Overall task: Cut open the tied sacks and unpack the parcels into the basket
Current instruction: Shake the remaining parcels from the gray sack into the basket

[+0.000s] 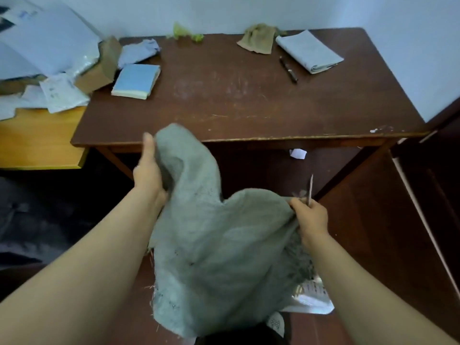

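Sack (211, 245): grey woven, limp, frayed, held before the near edge of the table (249, 100) | left hand (149, 168) grasps its upper fold | right hand (311, 217) pinches its rim plus a thin blade (310, 190) | I see open tabletop centre.

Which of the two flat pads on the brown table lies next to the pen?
The grey folded one at the far right, with the pen just beside it; the blue notepad sits at the left.

The sack (211, 245) hung before the table (249, 108); on the table lay a book (136, 80) at left and a pen (288, 69) (just beside a folded packet (310, 51)) at right.
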`<state>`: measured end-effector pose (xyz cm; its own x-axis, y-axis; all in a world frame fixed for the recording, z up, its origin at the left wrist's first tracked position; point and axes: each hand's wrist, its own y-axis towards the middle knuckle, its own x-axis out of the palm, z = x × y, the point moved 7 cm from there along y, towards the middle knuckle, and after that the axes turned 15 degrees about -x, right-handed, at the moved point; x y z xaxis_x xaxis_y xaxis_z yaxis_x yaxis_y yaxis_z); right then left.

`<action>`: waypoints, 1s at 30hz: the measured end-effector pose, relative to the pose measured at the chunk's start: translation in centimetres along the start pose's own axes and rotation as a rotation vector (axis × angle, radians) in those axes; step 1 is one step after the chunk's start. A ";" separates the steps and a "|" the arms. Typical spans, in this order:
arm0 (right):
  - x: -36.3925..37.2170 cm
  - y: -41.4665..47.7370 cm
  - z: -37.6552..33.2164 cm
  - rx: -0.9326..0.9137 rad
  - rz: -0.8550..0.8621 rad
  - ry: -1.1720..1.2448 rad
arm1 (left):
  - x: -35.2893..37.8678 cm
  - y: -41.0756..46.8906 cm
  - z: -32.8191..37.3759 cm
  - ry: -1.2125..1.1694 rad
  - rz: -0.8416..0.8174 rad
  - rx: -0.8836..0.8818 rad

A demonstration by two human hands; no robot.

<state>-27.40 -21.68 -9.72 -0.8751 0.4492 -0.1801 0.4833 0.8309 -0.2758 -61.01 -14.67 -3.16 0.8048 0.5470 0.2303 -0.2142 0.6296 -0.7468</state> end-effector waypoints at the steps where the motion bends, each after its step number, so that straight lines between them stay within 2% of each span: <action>1: -1.4 0.4 1.0 0.006 0.009 -0.104 | -0.9 -0.4 -0.7 0.127 0.125 -0.016; 2: -2.6 0.7 2.1 0.030 0.014 -0.196 | -1.8 -0.7 -1.4 0.312 0.235 -0.023; 4: -4.4 1.7 4.5 0.090 0.022 -0.329 | -2.9 -0.4 -2.7 0.645 0.276 -0.068; 8: -5.5 3.2 4.1 0.080 0.147 -0.333 | 0.0 -1.6 -0.8 0.760 0.016 -0.190; 10: -6.3 3.4 3.3 0.038 0.200 -0.340 | 0.9 -1.5 0.4 0.654 -0.132 -0.211; 11: -7.0 3.4 3.4 0.054 0.207 -0.386 | 0.6 -1.3 0.5 0.554 -0.154 -0.239; 12: -7.7 3.0 4.4 0.106 0.205 -0.419 | -0.5 -0.8 0.1 0.481 -0.094 -0.268; 13: -8.4 2.6 5.4 0.171 0.199 -0.446 | -2.1 -0.1 -0.3 0.504 0.039 -0.268; 15: -7.8 2.1 6.5 0.250 0.142 -0.454 | -4.2 0.6 -0.2 0.642 0.332 -0.141; 16: -6.9 2.2 6.4 0.246 0.107 -0.433 | -3.7 0.5 0.1 0.628 0.350 -0.083; 17: -5.7 2.1 5.7 0.238 0.071 -0.418 | -2.7 0.7 0.1 0.546 0.277 -0.081; 19: -3.2 2.2 4.4 0.200 0.040 -0.271 | 0.0 0.6 -0.5 0.333 -0.008 -0.201; 20: -2.5 2.1 4.2 0.219 0.045 -0.201 | 0.5 0.6 -0.9 0.267 -0.097 -0.252; 21: -2.6 2.0 4.5 0.251 0.062 -0.194 | 0.1 0.8 -1.3 0.251 -0.085 -0.269; 22: -3.1 1.9 4.9 0.281 0.088 -0.229 | -1.1 1.3 -1.6 0.350 0.031 -0.247; 23: -4.0 2.0 5.2 0.287 0.104 -0.318 | -2.6 1.8 -1.6 0.567 0.200 -0.183; 24: -4.9 2.2 5.5 0.277 0.121 -0.407 | -3.7 2.2 -1.4 0.857 0.334 -0.095; 25: -5.6 2.4 5.6 0.268 0.111 -0.479 | -4.2 2.4 -1.5 1.152 0.396 -0.018; 27: -5.8 2.8 5.6 0.249 0.067 -0.547 | -5.2 3.1 -3.2 1.612 0.417 -0.025; 30: -4.0 2.9 4.2 0.217 -0.004 -0.452 | -7.5 4.0 -6.5 2.097 0.429 -0.229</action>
<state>-22.39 -22.40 -13.76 -0.8014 0.2194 -0.5564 0.5164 0.7232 -0.4585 -64.24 -19.87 -11.93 0.0396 -0.7544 -0.6552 -0.5777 0.5178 -0.6310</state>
